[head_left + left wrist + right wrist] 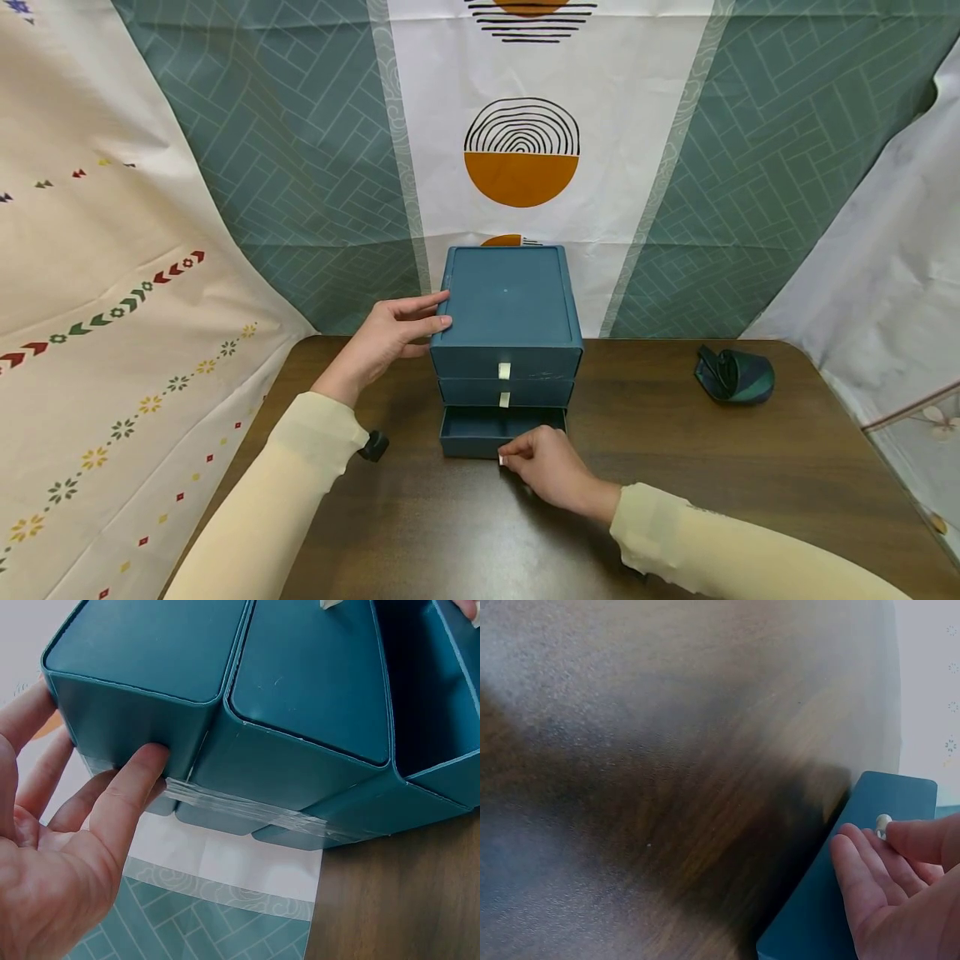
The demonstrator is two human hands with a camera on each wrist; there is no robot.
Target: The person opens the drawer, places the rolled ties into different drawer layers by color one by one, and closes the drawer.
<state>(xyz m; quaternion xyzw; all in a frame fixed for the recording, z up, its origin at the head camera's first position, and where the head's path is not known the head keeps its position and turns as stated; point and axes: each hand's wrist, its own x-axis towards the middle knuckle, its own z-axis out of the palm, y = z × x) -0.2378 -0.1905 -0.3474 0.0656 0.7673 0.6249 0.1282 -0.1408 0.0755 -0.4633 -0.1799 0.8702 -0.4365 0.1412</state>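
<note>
A dark teal three-drawer box (506, 300) stands at the back of the table, its bottom drawer (468, 447) pulled partway out. Inside the part of that drawer that shows, only its bare interior is seen. My right hand (551, 468) pinches the small cream pull tab (883, 823) on the bottom drawer's front between thumb and fingers. My left hand (390, 337) rests against the box's left side near the top, fingers spread and thumb at the upper edge. In the left wrist view, clear tape (247, 810) runs along the side of the stacked drawers.
A rolled dark green and navy fabric bundle (735, 377) lies at the right on the brown wooden table (420, 533). Patterned cloth (300, 167) hangs behind the table, and light cloths hang at both sides.
</note>
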